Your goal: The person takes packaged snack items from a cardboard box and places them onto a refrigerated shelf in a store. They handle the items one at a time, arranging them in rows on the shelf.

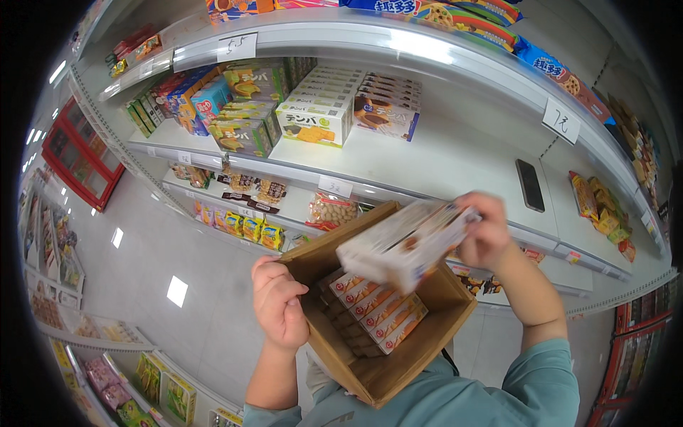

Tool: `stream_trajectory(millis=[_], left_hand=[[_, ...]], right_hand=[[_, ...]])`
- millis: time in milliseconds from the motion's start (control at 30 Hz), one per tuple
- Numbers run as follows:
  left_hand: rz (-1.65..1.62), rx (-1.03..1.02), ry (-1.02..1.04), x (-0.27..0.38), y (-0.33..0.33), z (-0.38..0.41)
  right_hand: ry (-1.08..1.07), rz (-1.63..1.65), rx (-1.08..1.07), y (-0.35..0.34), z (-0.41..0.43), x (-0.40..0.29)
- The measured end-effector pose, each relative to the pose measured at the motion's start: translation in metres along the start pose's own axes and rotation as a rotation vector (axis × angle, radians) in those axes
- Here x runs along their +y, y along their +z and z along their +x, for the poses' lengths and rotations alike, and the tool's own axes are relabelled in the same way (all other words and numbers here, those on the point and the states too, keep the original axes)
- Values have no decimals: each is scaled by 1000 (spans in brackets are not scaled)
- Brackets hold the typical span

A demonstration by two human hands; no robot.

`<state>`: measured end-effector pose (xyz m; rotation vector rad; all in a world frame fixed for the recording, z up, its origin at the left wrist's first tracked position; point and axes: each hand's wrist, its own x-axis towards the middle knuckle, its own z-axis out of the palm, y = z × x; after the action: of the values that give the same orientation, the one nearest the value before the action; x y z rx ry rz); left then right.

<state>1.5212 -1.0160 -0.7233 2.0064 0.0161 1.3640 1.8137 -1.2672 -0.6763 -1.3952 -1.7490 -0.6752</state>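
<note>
An open cardboard carton is tilted against my body, and my left hand grips its left rim. Several small white-and-orange biscuit boxes stand in a row inside it. Above the carton's mouth, my right hand holds some white biscuit boxes together, blurred by motion. They hide part of the carton's far side; how many there are I cannot tell. Beyond them is a white shelf bearing rows of white-and-purple biscuit boxes and white-and-yellow biscuit boxes.
A dark smartphone lies on the shelf to the right, near packaged snacks. Green biscuit boxes stand farther left. Overhead runs the edge of an upper shelf with handwritten price tags. Bagged nuts sit on a lower shelf.
</note>
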Motion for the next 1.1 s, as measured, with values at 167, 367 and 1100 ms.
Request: stream_trajectory(millis=[167, 367, 1100], left_hand=[[-10, 21, -14, 2, 1, 0], [10, 11, -13, 5, -2, 0], [21, 15, -15, 5, -3, -4]], right_hand=[[255, 7, -616, 28, 27, -41], [99, -49, -772, 59, 34, -42], [-94, -170, -973, 80, 59, -49]])
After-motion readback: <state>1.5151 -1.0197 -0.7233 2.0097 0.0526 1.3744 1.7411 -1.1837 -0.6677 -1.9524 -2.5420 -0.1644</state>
